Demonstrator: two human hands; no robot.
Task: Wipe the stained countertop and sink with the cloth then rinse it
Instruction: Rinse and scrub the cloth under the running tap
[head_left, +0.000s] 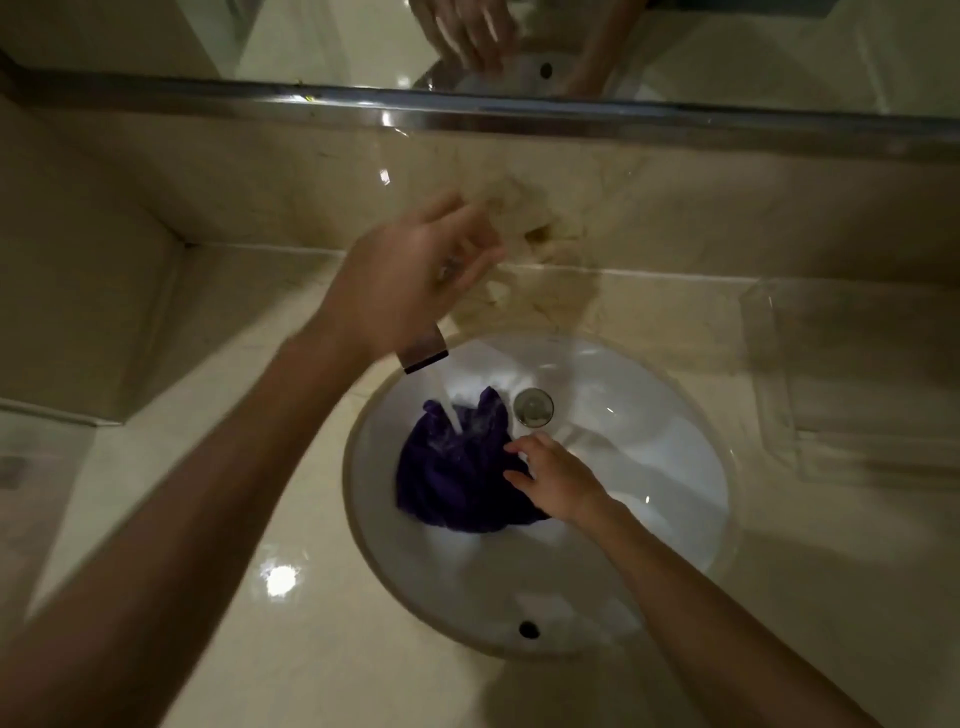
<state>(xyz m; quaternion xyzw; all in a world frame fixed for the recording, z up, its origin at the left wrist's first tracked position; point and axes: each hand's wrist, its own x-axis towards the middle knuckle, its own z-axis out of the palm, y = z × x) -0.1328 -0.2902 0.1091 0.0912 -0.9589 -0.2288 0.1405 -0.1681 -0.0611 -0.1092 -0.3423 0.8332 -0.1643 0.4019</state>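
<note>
Purple cloth (460, 470) lies bunched in the white basin of the sink (649, 467), toward the basin's left side, under a running stream of water (451, 413). Right hand (558, 480): its grip rests on the cloth's right edge with fingers (519, 448) spread and curled onto the fabric; whether it pinches the fabric cannot be told. Left hand (402, 283): blurred, raised over the faucet (422, 353) at the basin's rear rim, grip loosely spread, holding nothing clearly visible. Drain stopper (533, 408) sits just right of the cloth. Beige counter (218, 545) surrounds the sink; brown staining (540, 244) marks its back edge and the backsplash. A clear tray (852, 384) lies at the counter's right edge.
</note>
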